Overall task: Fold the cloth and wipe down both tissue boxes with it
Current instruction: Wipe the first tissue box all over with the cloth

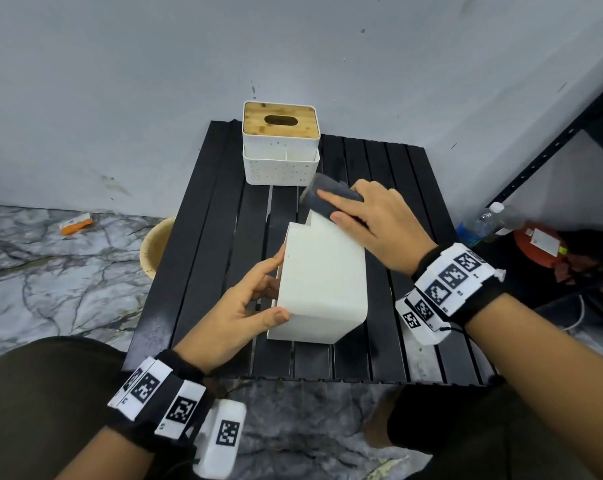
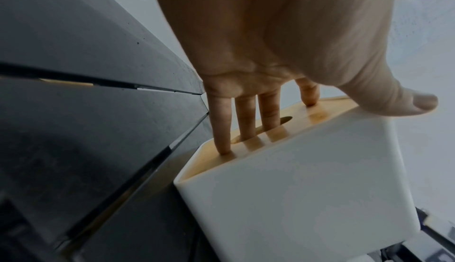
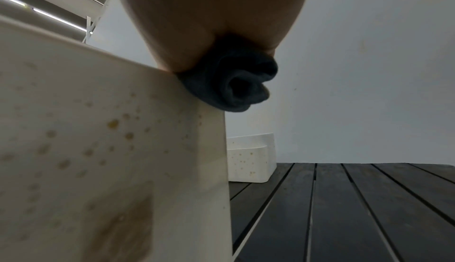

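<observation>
L hand (image 1: 248, 306) fingers straight on wood lid (image 2: 317, 114), thumb on white side, bracing tipped tissue box (image 1: 322, 289) mid slat table (image 1: 203, 258), 2nd tissue box (image 1: 281, 147) upright at back, folded dark cloth (image 1: 331, 199) on tipped box's far edge, R hand (image 1: 379, 223) prob pinching it.

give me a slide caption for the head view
Left hand steadies a tipped tissue box while right hand presses a folded dark cloth on it.

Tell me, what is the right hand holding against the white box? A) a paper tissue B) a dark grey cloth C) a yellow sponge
B: the right hand holds a folded dark grey cloth against the far end of the white box.
</observation>
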